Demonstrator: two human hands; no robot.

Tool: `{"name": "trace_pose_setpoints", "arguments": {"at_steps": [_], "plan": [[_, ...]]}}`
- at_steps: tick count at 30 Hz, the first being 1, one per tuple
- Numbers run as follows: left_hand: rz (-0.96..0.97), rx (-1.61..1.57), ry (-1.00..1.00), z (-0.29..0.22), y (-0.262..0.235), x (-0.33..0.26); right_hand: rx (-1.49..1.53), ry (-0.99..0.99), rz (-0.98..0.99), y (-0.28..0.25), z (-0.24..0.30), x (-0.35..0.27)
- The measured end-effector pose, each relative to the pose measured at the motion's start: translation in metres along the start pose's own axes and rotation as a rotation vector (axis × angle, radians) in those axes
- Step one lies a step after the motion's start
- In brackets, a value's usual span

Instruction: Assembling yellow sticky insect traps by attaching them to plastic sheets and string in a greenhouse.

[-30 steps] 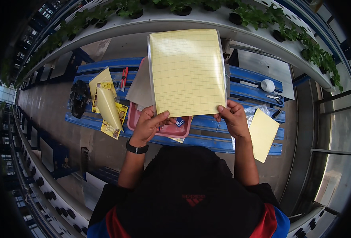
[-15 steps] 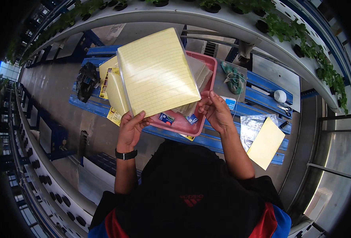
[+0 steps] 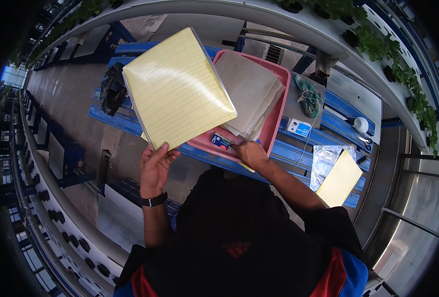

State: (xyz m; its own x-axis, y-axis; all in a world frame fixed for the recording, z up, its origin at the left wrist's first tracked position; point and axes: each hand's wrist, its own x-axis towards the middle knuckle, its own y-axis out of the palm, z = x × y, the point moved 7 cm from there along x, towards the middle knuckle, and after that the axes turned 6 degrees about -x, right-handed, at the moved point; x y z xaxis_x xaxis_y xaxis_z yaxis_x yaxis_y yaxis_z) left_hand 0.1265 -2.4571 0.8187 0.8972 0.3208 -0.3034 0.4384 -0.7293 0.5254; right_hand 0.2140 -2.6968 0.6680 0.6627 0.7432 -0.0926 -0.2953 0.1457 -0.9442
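A yellow lined sheet (image 3: pixel 180 89) with a glossy clear film over it is raised in front of me, tilted. My left hand (image 3: pixel 156 166) pinches its near lower corner between thumb and fingers. Behind the sheet's right side sits a pink tray (image 3: pixel 280 106) with a stack of grey-beige sheets (image 3: pixel 246 89) in it. My right hand (image 3: pixel 250 154) reaches into the tray's near end, fingers curled in beside a small blue box (image 3: pixel 221 142). What those fingers grip, if anything, is hidden.
The tray rests on a blue slatted bench (image 3: pixel 291 151). Around it lie a black plastic bag (image 3: pixel 113 89), green netting (image 3: pixel 308 101) with white string, a white-and-blue box (image 3: pixel 299 127), a white roll (image 3: pixel 361 124), scissors (image 3: pixel 365 142) and another yellow sheet (image 3: pixel 341 179). Potted plants (image 3: pixel 393 59) line the far rack.
My left hand has moved the yellow sheet left and tilted it more, uncovering the grey-beige stack. My right hand has left the sheet's edge and gone down into the tray, its fingers closing.
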Motion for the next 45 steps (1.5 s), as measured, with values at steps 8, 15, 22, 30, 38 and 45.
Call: {"name": "trace_pose_setpoints", "arguments": {"at_steps": [8, 15, 22, 30, 38, 45], "plan": [[0.070, -0.038, -0.010, 0.006, 0.009, 0.007, -0.029, -0.006, 0.135, -0.010, 0.007, 0.005], [0.177, -0.057, -0.029, 0.011, 0.030, 0.012, -0.115, 0.040, 0.216, -0.008, 0.006, 0.011], [0.194, -0.082, -0.056, 0.016, 0.048, 0.015, 0.046, 0.017, 0.117, -0.001, -0.001, 0.007], [0.191, -0.080, -0.045, 0.019, 0.045, 0.019, 0.104, 0.086, 0.112, -0.011, 0.002, 0.004], [0.144, -0.098, -0.018, 0.017, 0.039, 0.021, 0.277, 0.080, -0.062, -0.016, -0.005, -0.018], [0.132, -0.081, -0.020, 0.018, 0.042, 0.022, 0.194, -0.018, -0.053, -0.029, 0.028, -0.025]]}}
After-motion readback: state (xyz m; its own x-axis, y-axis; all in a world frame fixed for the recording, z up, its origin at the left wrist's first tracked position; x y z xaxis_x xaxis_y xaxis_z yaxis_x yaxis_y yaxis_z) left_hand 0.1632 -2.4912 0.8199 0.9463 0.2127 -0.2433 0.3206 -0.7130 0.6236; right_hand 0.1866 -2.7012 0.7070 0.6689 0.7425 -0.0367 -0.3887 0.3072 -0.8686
